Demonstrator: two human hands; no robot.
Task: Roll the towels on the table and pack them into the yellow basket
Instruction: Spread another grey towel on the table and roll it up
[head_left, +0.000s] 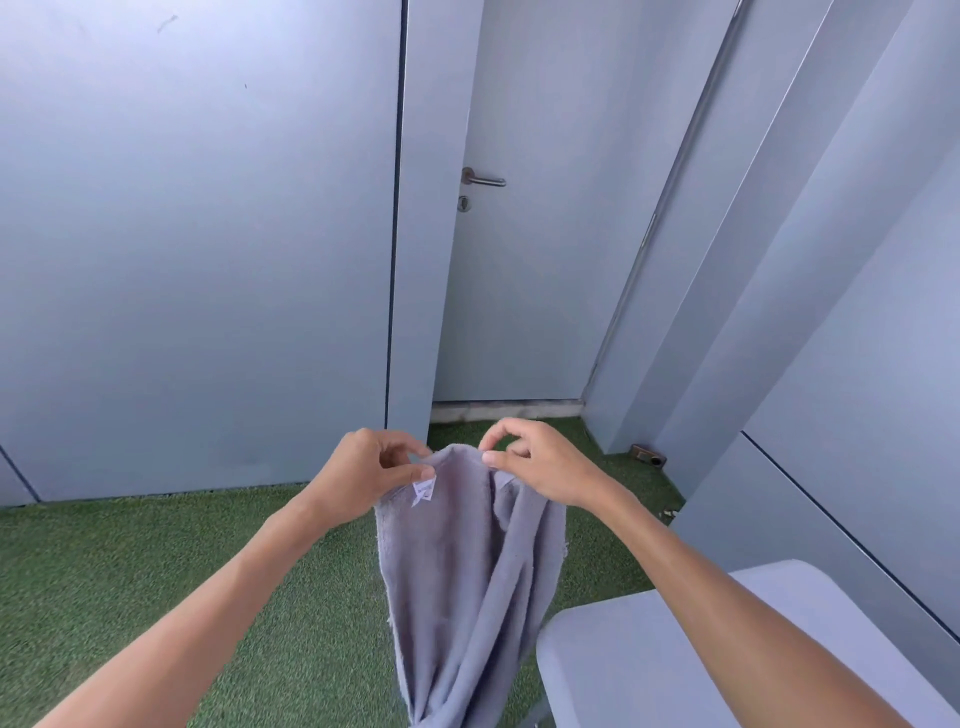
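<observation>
A grey towel (467, 582) hangs in the air in front of me, bunched into long folds, with a small white label near its top left corner. My left hand (371, 470) pinches the top edge beside the label. My right hand (535, 462) pinches the top edge a little further right. Both hands are raised close together. The towel's lower end runs out of the bottom of the view. The yellow basket is not in view.
A pale grey table (639, 654) has its corner at the lower right, under my right forearm. Green artificial turf (156, 561) covers the floor. Grey wall panels and a door with a metal handle (483, 179) stand ahead.
</observation>
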